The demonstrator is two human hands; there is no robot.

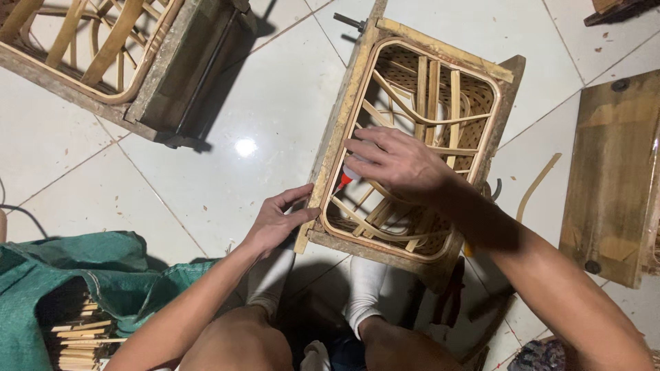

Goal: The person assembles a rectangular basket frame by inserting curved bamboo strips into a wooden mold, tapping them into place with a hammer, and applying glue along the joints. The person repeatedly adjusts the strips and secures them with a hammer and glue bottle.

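Observation:
A wooden frame with bent bamboo strips woven inside [357, 89] stands on the tiled floor in front of my knees. My right hand [395, 163] is closed around a small glue bottle [348, 174] whose red nozzle points down at the frame's inner left rim. My left hand [280, 218] presses against the outer left side of the frame near its lower corner, with thumb and fingers spread on the wood.
A second bamboo-filled frame [103, 55] lies at the top left. A wooden board [612, 178] sits at the right with a loose bamboo strip [537, 184] beside it. A green sack [62, 275] with several bamboo sticks [82, 336] lies at the lower left.

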